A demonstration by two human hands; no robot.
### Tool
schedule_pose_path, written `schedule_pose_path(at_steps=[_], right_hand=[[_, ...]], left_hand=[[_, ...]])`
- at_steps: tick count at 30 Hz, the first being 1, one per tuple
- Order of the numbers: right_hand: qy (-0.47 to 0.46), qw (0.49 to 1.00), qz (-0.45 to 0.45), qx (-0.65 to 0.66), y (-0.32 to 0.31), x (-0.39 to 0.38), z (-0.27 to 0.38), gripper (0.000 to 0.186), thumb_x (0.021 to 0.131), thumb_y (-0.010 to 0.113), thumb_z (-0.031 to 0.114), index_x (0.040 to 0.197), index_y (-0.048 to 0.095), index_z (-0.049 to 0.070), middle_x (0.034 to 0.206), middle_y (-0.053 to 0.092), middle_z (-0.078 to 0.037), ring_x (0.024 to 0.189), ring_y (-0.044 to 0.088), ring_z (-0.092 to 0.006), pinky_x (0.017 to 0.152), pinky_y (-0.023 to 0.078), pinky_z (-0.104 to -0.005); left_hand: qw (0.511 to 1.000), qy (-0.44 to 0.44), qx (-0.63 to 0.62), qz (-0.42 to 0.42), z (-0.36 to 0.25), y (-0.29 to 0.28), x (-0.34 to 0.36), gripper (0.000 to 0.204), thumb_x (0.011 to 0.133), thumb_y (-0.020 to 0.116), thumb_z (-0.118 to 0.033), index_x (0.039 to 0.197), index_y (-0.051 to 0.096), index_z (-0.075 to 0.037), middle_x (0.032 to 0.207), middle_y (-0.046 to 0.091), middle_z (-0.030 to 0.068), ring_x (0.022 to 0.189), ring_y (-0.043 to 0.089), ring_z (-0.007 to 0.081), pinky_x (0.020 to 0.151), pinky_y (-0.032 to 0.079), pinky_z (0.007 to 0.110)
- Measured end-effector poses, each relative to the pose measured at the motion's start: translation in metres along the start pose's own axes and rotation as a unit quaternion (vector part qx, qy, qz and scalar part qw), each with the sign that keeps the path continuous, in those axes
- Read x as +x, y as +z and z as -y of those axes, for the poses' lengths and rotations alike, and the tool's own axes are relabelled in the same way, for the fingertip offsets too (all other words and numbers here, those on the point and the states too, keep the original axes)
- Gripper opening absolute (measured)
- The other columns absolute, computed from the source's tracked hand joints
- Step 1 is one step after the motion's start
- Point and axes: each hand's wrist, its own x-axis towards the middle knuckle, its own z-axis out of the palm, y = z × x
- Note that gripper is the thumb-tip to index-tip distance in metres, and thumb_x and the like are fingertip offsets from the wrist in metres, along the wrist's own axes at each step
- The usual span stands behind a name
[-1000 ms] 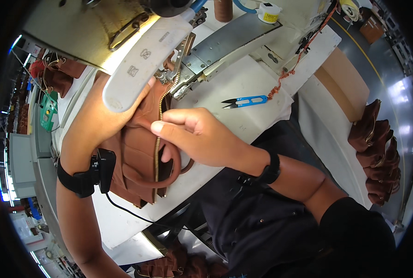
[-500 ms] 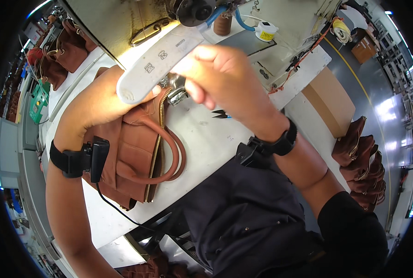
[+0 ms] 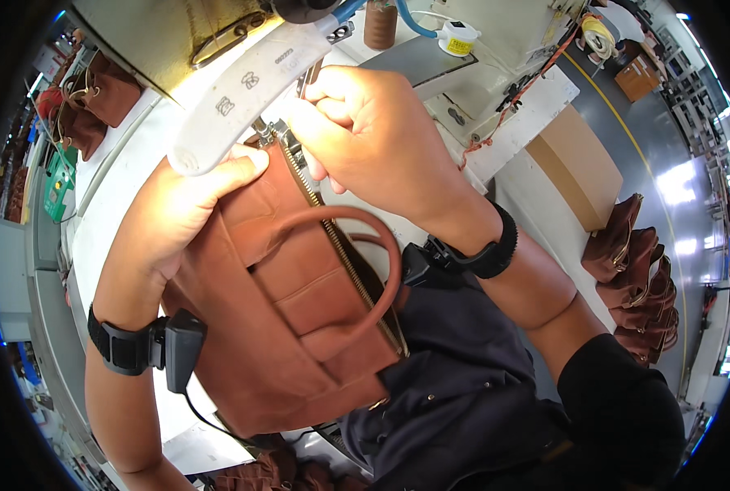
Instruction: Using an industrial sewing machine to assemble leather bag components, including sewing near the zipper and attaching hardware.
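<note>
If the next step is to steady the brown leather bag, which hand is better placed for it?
Probably the left hand: it lies against the upper part of the brown leather bag. The right hand is curled beside the white, rounded machine part; whether it grips anything is unclear.

The bare right hand (image 3: pixel 369 131) blocks sight of what lies inside its curled fingers. Most fingers of the bare left hand (image 3: pixel 181 204) are hidden. The top edge crops the cream metal machine (image 3: pixel 140 41); the lower edge, brown leather pieces (image 3: pixel 271 475).
</note>
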Motion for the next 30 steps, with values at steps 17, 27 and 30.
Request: schedule_pose_path(at_steps=[17, 27, 30], right_hand=[[-0.021, 0.999, -0.027, -0.035, 0.007, -0.002, -0.017, 0.023, 0.102, 0.062, 0.014, 0.084, 0.058, 0.000, 0.062, 0.063, -0.004, 0.053, 0.056, -0.0087, 0.050, 0.043, -0.0288], [-0.175, 0.979, -0.070, -0.081, -0.118, -0.047, 0.023, 0.020, 0.106, 0.063, 0.010, 0.121, 0.074, 0.001, 0.085, 0.072, -0.001, 0.068, 0.063, -0.0083, 0.063, 0.051, -0.0226], [-0.237, 0.916, -0.221, -0.237, -0.188, -0.030, 0.063, 0.032, 0.111, 0.054, 0.014, 0.127, 0.070, -0.009, 0.087, 0.070, -0.006, 0.079, 0.064, -0.0108, 0.078, 0.052, -0.0247]], left_hand=[[0.997, -0.016, -0.069, -0.030, 0.002, 0.016, -0.004, 0.020, 0.100, 0.072, -0.016, 0.113, 0.074, -0.001, 0.110, 0.075, 0.0035, 0.107, 0.067, 0.0133, 0.100, 0.049, 0.029], [0.995, 0.072, -0.064, -0.006, 0.015, 0.002, 0.006, 0.018, 0.094, 0.075, -0.012, 0.106, 0.078, 0.000, 0.104, 0.077, 0.0058, 0.099, 0.067, 0.0127, 0.095, 0.051, 0.028], [0.996, 0.068, -0.035, -0.044, 0.008, 0.004, 0.002, 0.017, 0.096, 0.072, -0.012, 0.105, 0.077, 0.002, 0.104, 0.076, 0.0046, 0.099, 0.067, 0.0124, 0.095, 0.051, 0.027]])
